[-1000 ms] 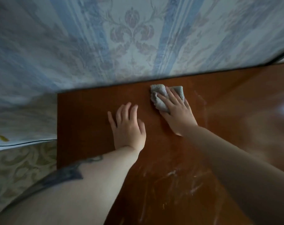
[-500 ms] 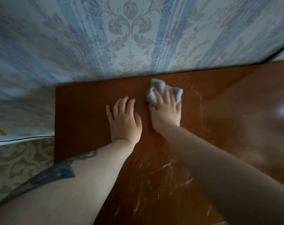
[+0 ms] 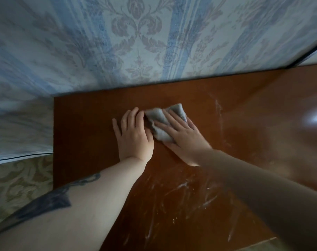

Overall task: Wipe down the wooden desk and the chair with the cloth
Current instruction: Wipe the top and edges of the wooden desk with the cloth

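A crumpled grey cloth (image 3: 160,124) lies on a reddish-brown wooden desk (image 3: 85,127), near its far edge by the wall, its long axis running roughly left to right. The right hand (image 3: 181,136) presses it flat with straight fingers. Just beside the cloth, the left hand (image 3: 134,136) rests flat, fingers relaxed. White smears streak the desk nearer the person. Blue floral wallpaper (image 3: 136,42) rises behind.

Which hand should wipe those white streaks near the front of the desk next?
Right hand: it already presses the grey cloth; the left hand lies flat on the brown wooden desk.
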Demonstrator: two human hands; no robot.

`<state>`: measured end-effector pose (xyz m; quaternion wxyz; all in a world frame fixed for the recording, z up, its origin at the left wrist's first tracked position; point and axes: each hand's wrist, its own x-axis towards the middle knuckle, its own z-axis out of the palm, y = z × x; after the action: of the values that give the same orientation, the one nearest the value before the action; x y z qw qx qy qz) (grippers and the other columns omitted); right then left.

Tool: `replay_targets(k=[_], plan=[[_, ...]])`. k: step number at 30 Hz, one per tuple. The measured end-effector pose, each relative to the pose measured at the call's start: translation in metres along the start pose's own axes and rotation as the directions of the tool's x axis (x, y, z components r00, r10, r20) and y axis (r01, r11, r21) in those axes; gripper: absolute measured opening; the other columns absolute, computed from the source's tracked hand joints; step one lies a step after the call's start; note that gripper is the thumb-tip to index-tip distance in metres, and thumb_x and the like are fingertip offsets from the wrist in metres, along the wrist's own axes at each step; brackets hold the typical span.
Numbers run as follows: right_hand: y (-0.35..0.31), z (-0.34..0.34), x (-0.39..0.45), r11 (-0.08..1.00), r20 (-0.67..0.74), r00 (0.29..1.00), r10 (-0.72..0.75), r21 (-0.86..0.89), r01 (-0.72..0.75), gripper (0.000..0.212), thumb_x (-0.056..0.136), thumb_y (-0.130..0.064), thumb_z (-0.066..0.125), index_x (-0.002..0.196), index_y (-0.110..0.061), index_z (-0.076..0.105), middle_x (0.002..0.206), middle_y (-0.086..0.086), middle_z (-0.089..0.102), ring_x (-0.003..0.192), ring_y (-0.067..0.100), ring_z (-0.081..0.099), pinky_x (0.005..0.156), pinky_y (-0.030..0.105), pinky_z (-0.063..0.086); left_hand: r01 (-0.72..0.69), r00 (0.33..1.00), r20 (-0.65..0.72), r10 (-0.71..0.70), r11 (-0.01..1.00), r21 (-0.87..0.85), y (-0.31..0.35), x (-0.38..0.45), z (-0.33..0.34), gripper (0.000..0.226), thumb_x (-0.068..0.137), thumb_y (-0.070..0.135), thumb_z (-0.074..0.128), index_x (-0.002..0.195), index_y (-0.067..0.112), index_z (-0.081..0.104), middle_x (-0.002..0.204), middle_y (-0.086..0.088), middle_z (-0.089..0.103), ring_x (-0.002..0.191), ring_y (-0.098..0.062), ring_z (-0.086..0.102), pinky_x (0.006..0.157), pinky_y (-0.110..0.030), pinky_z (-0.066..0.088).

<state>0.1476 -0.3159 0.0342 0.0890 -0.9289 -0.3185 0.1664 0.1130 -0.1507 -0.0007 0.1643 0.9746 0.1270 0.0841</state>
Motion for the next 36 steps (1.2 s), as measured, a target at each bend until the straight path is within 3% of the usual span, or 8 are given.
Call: replay_targets(k=[2, 8, 13, 19, 25, 31, 34, 36], plan=[[0.042, -0.007, -0.011, 0.998, 0.100, 0.994, -0.050, -0.037, 0.054, 0.060, 0.100, -0.048, 0.034, 0.152, -0.046, 0.003, 0.161, -0.015, -0.011, 0.144, 0.003, -0.020, 0.117, 0.036, -0.015, 0.004, 1.000, 0.001, -0.004, 1.000, -0.001, 0.001, -0.001, 0.000, 0.044, 0.086, 0.018, 0.047, 0.129, 0.015, 0.055, 0.140, -0.003, 0.051, 0.134, -0.026, 0.039, 0.115, -0.058, 0.019], [0.001, -0.001, 0.075, 0.814, -0.160, 0.804, 0.573, 0.220, -0.537, 0.057, 0.101, -0.044, 0.032, 0.154, -0.041, 0.010, 0.164, -0.005, -0.002, 0.150, 0.013, -0.007, 0.120, 0.042, -0.005, 0.007, 1.000, 0.027, -0.007, 1.000, 0.005, 0.001, -0.001, -0.002, 0.048, 0.084, 0.023, 0.041, 0.129, 0.016, 0.054, 0.141, -0.003, 0.049, 0.136, -0.025, 0.038, 0.116, -0.057, 0.016], [0.023, -0.013, 0.047, 0.997, 0.039, 0.996, -0.077, -0.015, 0.078, 0.059, 0.101, -0.044, 0.039, 0.152, -0.044, 0.010, 0.162, -0.013, -0.003, 0.143, 0.001, -0.013, 0.115, 0.033, -0.007, 0.040, 0.999, 0.003, -0.039, 0.996, -0.079, 0.000, 0.000, -0.001, 0.045, 0.083, 0.020, 0.046, 0.126, 0.012, 0.054, 0.140, -0.005, 0.050, 0.135, -0.024, 0.039, 0.118, -0.053, 0.014], [0.003, -0.002, 0.080, 0.862, -0.180, 0.848, 0.499, 0.200, -0.465, 0.056, 0.100, -0.044, 0.034, 0.153, -0.042, 0.015, 0.164, -0.007, 0.000, 0.149, 0.012, -0.005, 0.119, 0.040, -0.004, 0.055, 0.997, -0.040, -0.062, 0.988, -0.145, -0.001, -0.002, 0.000, 0.046, 0.082, 0.013, 0.055, 0.128, 0.012, 0.053, 0.140, -0.005, 0.050, 0.136, -0.024, 0.038, 0.119, -0.051, 0.012], [0.008, -0.002, 0.007, 0.982, 0.097, 0.978, -0.185, -0.022, 0.188, 0.058, 0.101, -0.045, 0.037, 0.151, -0.046, 0.007, 0.161, -0.013, -0.006, 0.146, 0.003, -0.014, 0.117, 0.034, -0.008, 0.032, 0.999, 0.028, -0.021, 0.850, -0.526, -0.024, -0.006, -0.021, 0.038, 0.087, 0.006, 0.048, 0.124, 0.007, 0.056, 0.137, -0.011, 0.051, 0.133, -0.027, 0.041, 0.112, -0.052, 0.029], [-0.048, 0.024, 0.026, 0.879, -0.186, 0.863, 0.470, 0.182, -0.440, 0.057, 0.099, -0.043, 0.040, 0.152, -0.043, 0.019, 0.164, -0.005, 0.004, 0.150, 0.013, -0.001, 0.119, 0.043, 0.002, -0.018, 0.998, 0.058, 0.035, 0.960, -0.279, -0.118, -0.058, -0.061, 0.038, 0.095, 0.002, 0.049, 0.131, 0.009, 0.056, 0.147, -0.008, 0.045, 0.144, -0.025, 0.027, 0.120, -0.045, 0.010], [-0.112, 0.043, 0.009, 0.997, -0.042, 0.996, 0.081, -0.010, -0.082, 0.059, 0.100, -0.045, 0.036, 0.152, -0.044, 0.008, 0.163, -0.006, -0.006, 0.149, 0.012, -0.011, 0.120, 0.043, -0.004, -0.029, 0.997, 0.066, 0.042, 0.980, -0.196, -0.140, -0.084, -0.067, 0.043, 0.095, 0.002, 0.048, 0.137, 0.011, 0.052, 0.150, -0.007, 0.041, 0.144, -0.024, 0.025, 0.119, -0.044, 0.010], [-0.101, 0.031, -0.013, 0.953, 0.121, 0.952, -0.281, -0.086, 0.292, 0.060, 0.100, -0.049, 0.031, 0.152, -0.045, 0.001, 0.162, -0.010, -0.013, 0.147, 0.009, -0.018, 0.119, 0.040, -0.009, -0.108, 0.990, 0.072, 0.119, 0.984, -0.144, -0.147, -0.097, -0.068, 0.045, 0.096, 0.008, 0.045, 0.141, 0.011, 0.047, 0.151, -0.006, 0.039, 0.144, -0.024, 0.025, 0.118, -0.043, 0.011]])
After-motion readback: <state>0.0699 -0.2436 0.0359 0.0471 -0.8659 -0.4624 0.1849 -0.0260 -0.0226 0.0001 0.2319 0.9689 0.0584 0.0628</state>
